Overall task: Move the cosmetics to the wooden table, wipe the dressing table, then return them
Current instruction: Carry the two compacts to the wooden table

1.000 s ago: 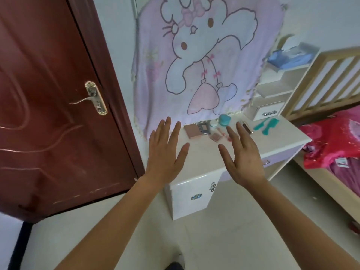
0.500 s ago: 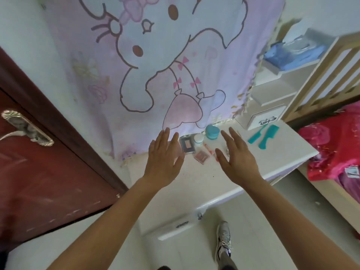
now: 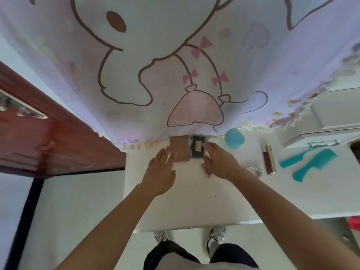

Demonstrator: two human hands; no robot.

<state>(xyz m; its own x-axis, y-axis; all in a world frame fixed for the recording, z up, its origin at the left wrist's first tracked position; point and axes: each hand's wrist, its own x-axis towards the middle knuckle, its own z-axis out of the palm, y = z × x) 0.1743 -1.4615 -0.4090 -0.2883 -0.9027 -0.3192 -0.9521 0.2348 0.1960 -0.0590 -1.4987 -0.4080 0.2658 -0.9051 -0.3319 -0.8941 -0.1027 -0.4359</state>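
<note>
Two flat palettes at the surface's back edge, beneath straight, ungripping fingers, are judged light, rigid, best edge-pinched.

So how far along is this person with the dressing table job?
Nothing looks done: the brown palette, dark palette, teal jar, lip tubes and combs all sit on the dressing table. In hand: the left hand and right hand reach for the two palettes, gripping nothing yet. Moving, wiping and returning all remain.

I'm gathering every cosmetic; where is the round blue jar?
In the head view, the round blue jar sits at the back edge of the dressing table, right of the dark palette, left of the two tubes.
</note>
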